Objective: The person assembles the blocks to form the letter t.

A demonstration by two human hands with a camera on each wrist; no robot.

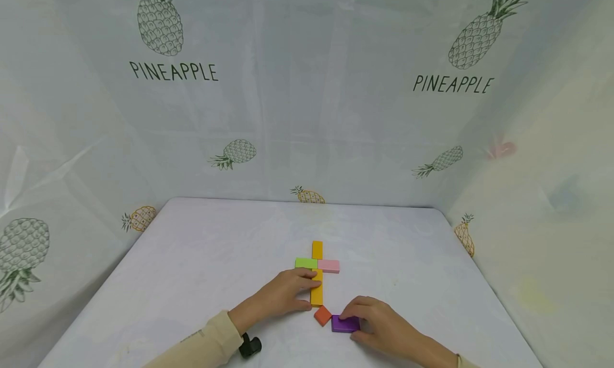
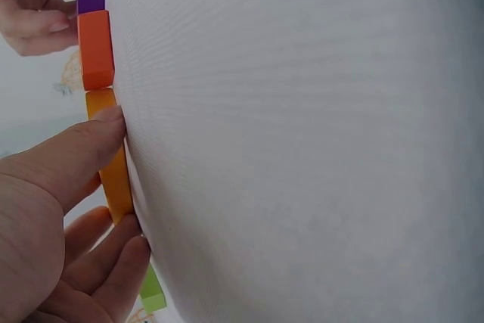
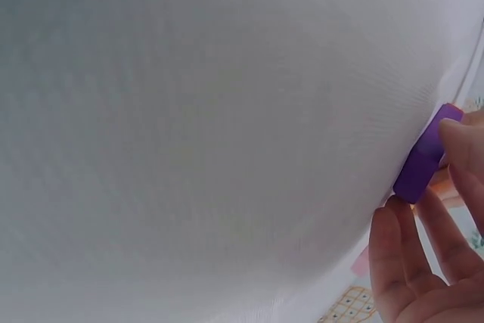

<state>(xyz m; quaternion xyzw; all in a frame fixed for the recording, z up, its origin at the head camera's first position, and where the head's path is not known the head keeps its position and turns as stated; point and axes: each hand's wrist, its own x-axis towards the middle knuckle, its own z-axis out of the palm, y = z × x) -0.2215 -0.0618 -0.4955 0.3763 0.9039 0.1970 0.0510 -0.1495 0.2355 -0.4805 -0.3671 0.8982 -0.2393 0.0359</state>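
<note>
The left hand [image 1: 288,292] holds a long yellow block [image 1: 316,297] lying on the table, its thumb at the near end and fingertips toward the far end. A purple rectangular block [image 1: 339,326] lies between the thumb and fingers of the right hand [image 1: 381,325], which grips it by its edges. An orange-red block [image 1: 323,316], turned like a diamond, sits between the yellow and purple blocks, close to both. Just beyond the left fingers, a green block [image 1: 305,263] and a pink block [image 1: 329,266] meet end to end, with a second yellow block [image 1: 317,249] above them.
A small black object [image 1: 250,347] stands beside the left sleeve. The white-covered table [image 1: 216,240] has its far edge against a hanging curtain [image 1: 297,101] printed with pineapples, and curtain walls rise on both sides.
</note>
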